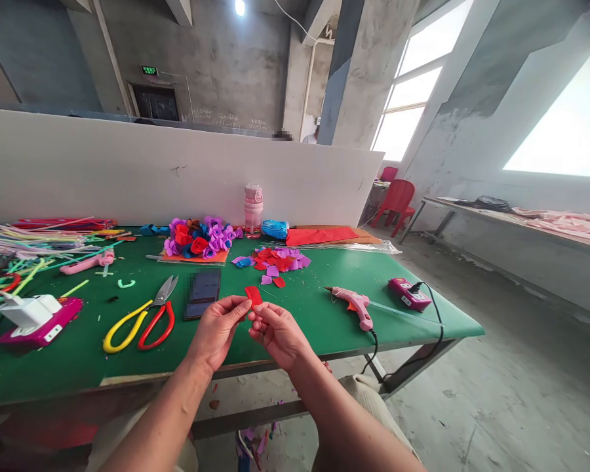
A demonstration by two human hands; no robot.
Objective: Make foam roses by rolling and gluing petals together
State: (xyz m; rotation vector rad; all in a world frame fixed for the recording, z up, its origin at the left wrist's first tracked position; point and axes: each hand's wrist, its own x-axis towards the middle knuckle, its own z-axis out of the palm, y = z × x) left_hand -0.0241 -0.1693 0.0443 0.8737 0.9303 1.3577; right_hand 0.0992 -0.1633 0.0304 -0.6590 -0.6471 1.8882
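Head view: left hand (219,331) and right hand (279,333) are both pinching a red piece (254,295) between fingertips, holding it over the near edge of the green table (354,270). Scissors (162,299) are lying left of the hands, toward that edge; a pink glue gun (356,303) is resting nearer the right edge. Loose petals (288,260) are lying further back. Beyond, wall writing (226,120) and a green sign (149,70) are showing, too small to read.

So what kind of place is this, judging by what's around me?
Probably a small craft workshop in a bare concrete building: the green table bears a corded pink glue gun and a cluster of handmade-looking flowers, with a rough grey wall beyond.
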